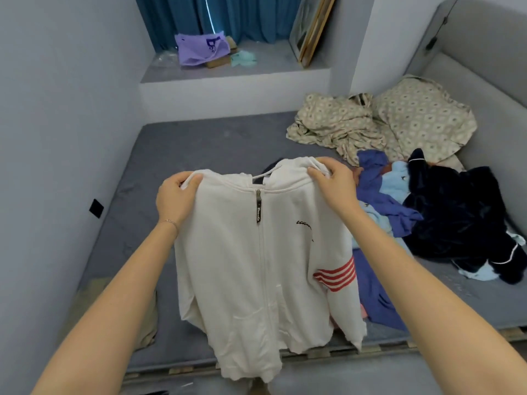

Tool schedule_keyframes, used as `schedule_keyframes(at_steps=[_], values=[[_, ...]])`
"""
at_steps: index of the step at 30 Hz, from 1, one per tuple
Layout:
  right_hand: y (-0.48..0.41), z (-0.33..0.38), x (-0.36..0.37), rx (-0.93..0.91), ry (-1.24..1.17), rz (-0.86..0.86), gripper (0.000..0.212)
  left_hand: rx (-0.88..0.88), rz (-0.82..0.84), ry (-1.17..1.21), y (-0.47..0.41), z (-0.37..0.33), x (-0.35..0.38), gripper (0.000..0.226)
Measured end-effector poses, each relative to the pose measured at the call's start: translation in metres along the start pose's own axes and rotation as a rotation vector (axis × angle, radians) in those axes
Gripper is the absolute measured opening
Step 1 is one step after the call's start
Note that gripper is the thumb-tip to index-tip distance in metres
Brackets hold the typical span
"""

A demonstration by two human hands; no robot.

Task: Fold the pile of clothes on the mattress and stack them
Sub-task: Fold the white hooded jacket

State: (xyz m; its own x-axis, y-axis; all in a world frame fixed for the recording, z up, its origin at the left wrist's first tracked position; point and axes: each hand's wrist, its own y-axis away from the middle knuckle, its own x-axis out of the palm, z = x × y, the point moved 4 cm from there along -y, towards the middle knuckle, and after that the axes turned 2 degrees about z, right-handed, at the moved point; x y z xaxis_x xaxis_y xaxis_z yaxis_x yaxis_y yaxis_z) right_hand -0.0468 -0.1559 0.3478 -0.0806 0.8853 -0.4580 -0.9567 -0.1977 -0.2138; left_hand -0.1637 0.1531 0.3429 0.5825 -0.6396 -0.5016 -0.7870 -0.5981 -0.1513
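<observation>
Above open mattress (199, 143) — hands (174, 199) (335, 186) pinch hoodie (251, 266) at shoulder edges.

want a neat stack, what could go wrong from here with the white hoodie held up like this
1. The white hoodie hangs from the left hand and right hand with its striped sleeve in front of the unfolded pile. Laid straight down, it may land on those clothes and wrinkle.
2. Its hem hangs near the front edge of the mattress, so it could drape off.
3. The hood looks bunched under the right hand and may fold lumpy.
</observation>
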Motion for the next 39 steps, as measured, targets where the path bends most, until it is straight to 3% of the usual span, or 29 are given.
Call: schedule_keyframes(at_steps=[6,12,19,23,28,33,39], values=[[-0.067,-0.075,0.088,0.131,0.086,0.094,0.027,-0.101,0.141,-0.096,-0.085,0.103,0.055,0.023],[-0.142,-0.149,0.174,0.214,0.170,0.160,0.029,-0.151,0.219,0.020,-0.172,0.195,0.134,0.011],[-0.196,-0.237,0.238,0.313,0.269,0.114,0.031,-0.145,0.276,0.036,-0.237,0.280,0.214,0.022],[-0.201,-0.273,0.259,0.298,0.387,0.083,0.041,-0.092,0.325,-0.013,-0.235,0.299,0.247,0.012],[-0.165,-0.295,0.272,0.141,0.540,0.127,0.050,0.041,0.359,-0.380,-0.210,0.330,0.277,0.047],[-0.129,-0.317,0.272,0.198,0.603,0.216,0.062,0.239,0.486,-0.563,-0.165,0.319,0.303,0.057],[-0.094,-0.350,0.248,0.335,0.496,0.229,0.068,0.343,0.617,-0.666,-0.130,0.314,0.337,0.064]])
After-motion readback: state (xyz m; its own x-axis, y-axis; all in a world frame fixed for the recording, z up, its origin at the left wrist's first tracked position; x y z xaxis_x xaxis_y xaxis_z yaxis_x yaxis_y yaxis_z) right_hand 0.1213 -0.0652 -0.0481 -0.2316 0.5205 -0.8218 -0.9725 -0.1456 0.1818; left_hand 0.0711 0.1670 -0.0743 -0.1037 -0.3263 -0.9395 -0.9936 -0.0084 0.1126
